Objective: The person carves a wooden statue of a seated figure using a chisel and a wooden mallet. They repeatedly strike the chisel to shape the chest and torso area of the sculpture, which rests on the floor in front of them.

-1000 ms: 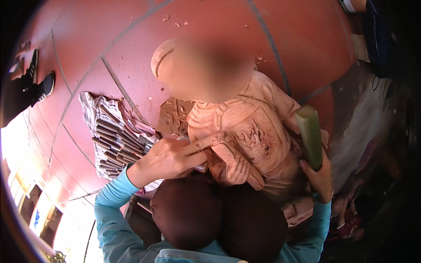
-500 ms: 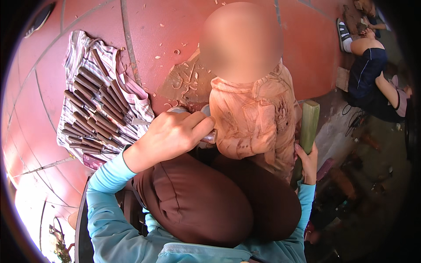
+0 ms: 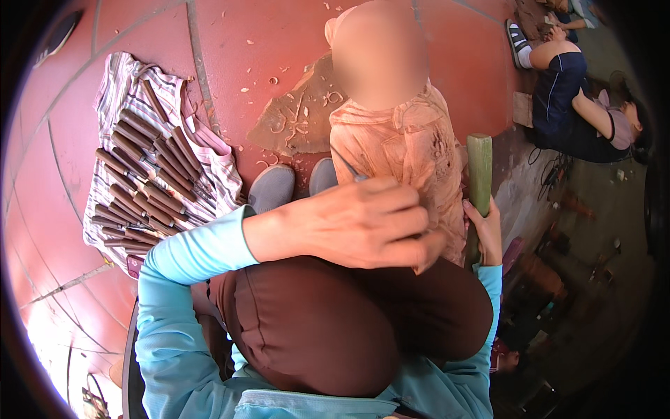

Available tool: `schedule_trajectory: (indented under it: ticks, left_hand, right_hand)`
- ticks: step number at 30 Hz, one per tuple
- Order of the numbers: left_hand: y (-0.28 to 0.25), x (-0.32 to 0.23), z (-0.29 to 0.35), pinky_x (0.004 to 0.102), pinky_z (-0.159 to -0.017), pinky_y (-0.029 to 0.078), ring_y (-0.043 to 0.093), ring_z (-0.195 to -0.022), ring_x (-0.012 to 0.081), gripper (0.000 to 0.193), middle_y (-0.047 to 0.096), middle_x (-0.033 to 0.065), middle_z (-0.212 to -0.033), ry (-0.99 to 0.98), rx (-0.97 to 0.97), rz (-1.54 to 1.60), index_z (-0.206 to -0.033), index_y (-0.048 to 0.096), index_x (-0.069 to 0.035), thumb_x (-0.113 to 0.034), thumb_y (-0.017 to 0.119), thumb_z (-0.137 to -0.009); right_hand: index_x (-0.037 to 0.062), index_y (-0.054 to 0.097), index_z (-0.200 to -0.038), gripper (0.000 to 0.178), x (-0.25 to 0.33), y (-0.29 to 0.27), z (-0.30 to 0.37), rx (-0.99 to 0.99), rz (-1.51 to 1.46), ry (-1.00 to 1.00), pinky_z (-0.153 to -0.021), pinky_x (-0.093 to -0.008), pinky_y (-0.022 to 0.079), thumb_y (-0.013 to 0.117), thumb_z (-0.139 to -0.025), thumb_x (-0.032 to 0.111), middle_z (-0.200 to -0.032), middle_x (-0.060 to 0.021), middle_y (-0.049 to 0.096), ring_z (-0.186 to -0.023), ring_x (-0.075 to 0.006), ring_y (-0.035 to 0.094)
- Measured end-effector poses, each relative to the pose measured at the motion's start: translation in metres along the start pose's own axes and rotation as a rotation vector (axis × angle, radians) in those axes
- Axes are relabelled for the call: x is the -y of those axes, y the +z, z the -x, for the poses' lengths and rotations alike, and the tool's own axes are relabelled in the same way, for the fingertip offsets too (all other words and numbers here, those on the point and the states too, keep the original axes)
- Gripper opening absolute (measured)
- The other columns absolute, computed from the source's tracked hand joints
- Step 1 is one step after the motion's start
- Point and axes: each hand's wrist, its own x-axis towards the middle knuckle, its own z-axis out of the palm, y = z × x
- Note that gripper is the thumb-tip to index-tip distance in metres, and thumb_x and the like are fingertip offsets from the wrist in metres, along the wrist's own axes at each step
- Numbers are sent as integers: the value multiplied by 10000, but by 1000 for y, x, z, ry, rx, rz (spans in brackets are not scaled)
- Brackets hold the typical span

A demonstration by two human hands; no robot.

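Observation:
A carved wooden figure (image 3: 391, 150) in orange-brown wood stands in front of my knees, its head blurred out. My left hand (image 3: 349, 223) is closed around a carving chisel (image 3: 348, 164) and crosses in front of the figure's lower part. The slim blade sticks out past the thumb side, up and to the left, over the figure's front; the handle is mostly hidden in my fingers. Whether the blade touches the wood, I cannot tell. To the right of the figure, my right hand (image 3: 487, 234) grips a green wooden mallet (image 3: 479, 171), held upright.
Several dark-handled carving tools (image 3: 143, 174) lie on a striped cloth (image 3: 101, 195) at the left. Behind my grey shoes (image 3: 272, 187) is a flat brown piece (image 3: 296, 115) with curled shavings. Another person (image 3: 569, 98) sits at the far right, near cables (image 3: 551, 178).
My left hand has moved right, across the figure, and turned the chisel so its blade points up instead of left. The right hand still holds the mallet. The view has shifted slightly.

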Motion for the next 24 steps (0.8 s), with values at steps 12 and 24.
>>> schedule_trajectory:
  ticks: [12,24]
  left_hand:
    - [73,9,-6,276,-471,373,456,-555,131,188,425,3,-685,284,-74,38,-859,544,-73,-181,671,-773]
    - [72,3,-18,287,-414,351,462,-496,149,326,385,-9,-571,172,-157,29,-584,409,-110,-186,710,-682]
  right_hand:
    - [5,493,-1242,539,3,-5,58,-289,443,-510,-847,-259,445,726,-756,-11,-1065,-58,611,-944,-119,563]
    - [45,491,-1168,544,-18,-21,91,-252,588,-1001,-642,-365,492,714,-676,-19,-881,-129,615,-691,-281,601]
